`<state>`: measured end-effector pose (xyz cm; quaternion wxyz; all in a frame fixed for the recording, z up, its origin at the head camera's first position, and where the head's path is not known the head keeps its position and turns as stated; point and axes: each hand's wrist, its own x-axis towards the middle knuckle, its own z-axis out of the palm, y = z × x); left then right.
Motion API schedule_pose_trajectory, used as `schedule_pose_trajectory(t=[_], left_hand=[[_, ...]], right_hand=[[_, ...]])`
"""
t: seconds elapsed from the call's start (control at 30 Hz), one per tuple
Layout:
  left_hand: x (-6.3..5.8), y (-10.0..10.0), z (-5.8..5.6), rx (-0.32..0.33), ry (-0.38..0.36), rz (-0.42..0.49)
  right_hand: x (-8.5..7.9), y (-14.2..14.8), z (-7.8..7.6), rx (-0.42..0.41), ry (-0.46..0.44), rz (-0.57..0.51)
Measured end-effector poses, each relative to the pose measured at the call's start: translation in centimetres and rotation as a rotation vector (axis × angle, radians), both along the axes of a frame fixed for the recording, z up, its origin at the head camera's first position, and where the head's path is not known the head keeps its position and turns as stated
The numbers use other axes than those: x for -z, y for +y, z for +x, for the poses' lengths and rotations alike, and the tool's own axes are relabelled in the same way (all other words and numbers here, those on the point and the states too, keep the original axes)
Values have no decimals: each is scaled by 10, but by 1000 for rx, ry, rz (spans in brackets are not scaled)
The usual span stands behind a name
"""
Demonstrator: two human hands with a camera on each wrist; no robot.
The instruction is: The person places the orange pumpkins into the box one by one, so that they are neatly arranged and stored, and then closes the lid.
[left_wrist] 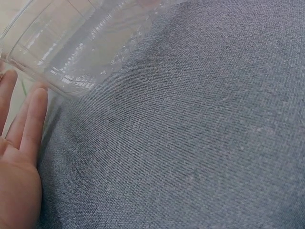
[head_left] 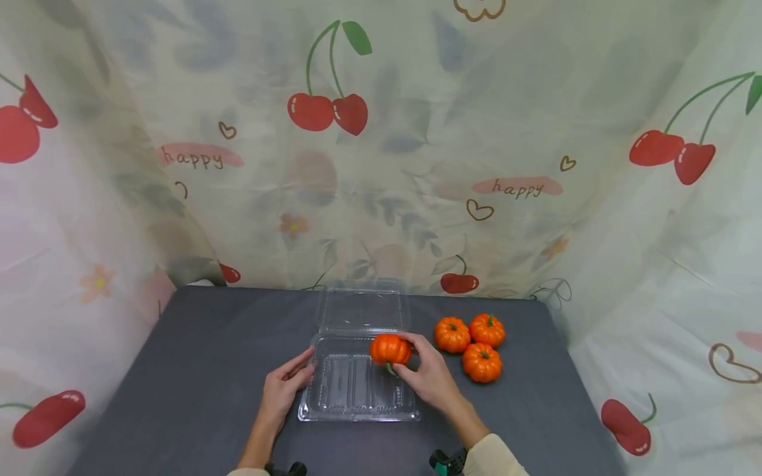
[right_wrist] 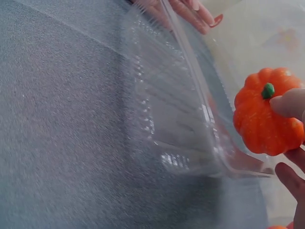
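A clear plastic clamshell container (head_left: 342, 387) lies on the table with its lid (head_left: 363, 311) folded back away from me. At its left edge rests my left hand (head_left: 280, 393), its fingers straight against the rim; the left wrist view shows the same fingers (left_wrist: 34, 119) beside the clear wall. My right hand (head_left: 433, 377) pinches a small orange pumpkin (head_left: 388, 348) between thumb and fingers, above the right part of the container. Its green stem points toward me. In the right wrist view the thumb presses next to the stem of this pumpkin (right_wrist: 259, 119).
Three more small orange pumpkins, one at the left (head_left: 452, 335), one at the back (head_left: 487, 330) and one in front (head_left: 482, 363), sit close together right of the container. A dark grey cloth covers the table (head_left: 208, 370). Patterned curtains (head_left: 381, 165) surround it at the back and sides.
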<state>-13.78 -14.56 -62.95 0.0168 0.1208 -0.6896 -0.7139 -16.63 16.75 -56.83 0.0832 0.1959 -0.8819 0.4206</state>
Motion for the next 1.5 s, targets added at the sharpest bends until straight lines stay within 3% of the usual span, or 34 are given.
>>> schedule_pose_trajectory(t=[0.9, 1.5], left_hand=[[0, 0, 1, -4, -6, 4], [-2, 1, 0, -3, -37, -3]], right_hand=[[15, -11, -5, 19, -8, 168], [17, -6, -5, -33, -3, 186]])
